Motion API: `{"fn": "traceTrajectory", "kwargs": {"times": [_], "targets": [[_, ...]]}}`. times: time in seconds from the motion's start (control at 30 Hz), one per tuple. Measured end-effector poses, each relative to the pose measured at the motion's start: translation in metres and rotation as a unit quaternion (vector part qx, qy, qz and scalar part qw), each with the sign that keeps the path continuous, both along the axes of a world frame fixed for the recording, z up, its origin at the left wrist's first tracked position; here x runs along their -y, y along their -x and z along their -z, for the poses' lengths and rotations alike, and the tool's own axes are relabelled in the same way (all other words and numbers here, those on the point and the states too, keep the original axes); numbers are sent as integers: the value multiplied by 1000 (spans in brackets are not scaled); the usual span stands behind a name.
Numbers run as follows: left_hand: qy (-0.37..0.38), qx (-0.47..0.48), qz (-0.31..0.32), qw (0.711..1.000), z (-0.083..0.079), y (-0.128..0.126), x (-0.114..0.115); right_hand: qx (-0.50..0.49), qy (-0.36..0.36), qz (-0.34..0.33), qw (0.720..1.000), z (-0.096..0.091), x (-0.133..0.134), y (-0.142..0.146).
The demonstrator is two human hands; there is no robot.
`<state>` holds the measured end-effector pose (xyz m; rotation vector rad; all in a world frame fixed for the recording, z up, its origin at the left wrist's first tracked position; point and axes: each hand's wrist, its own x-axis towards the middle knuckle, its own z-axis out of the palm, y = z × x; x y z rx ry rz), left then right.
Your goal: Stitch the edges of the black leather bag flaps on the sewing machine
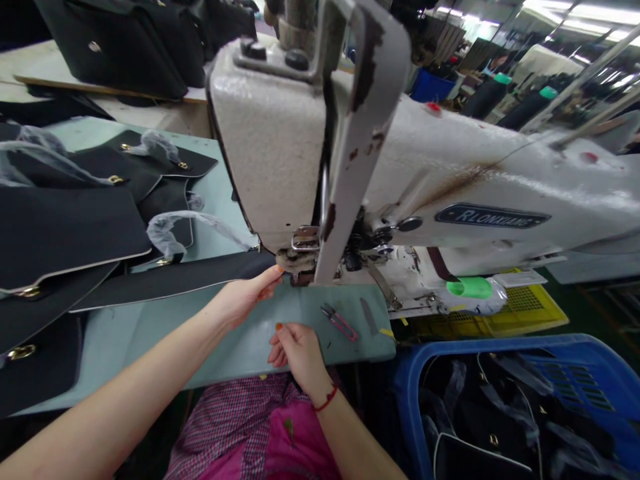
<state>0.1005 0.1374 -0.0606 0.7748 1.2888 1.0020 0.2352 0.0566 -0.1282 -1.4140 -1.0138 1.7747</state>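
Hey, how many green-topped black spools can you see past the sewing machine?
2. The left spool is at the upper right, beyond the sewing machine; the right spool is beside it. Others may be hidden.

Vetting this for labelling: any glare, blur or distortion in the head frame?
Head view: ceiling lights blow out, upper right; head view: highlights streak the sewing machine; head view: nameplate lettering looks soft; head view: the left forearm looks stretched toward the corner.

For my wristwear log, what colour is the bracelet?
The bracelet is red; the head view shows it.
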Motion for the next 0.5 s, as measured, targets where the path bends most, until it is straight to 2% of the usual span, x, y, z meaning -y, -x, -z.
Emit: {"fn": "traceTrajectory", "kwargs": {"times": [0.3, 0.5], "targets": [[-36, 64, 10, 997, 7, -4, -3, 19, -40, -48, 998, 2, 3, -4], [-16, 45, -77, 996, 10, -16, 2, 22, -46, -64, 997, 0, 4, -8]]}}
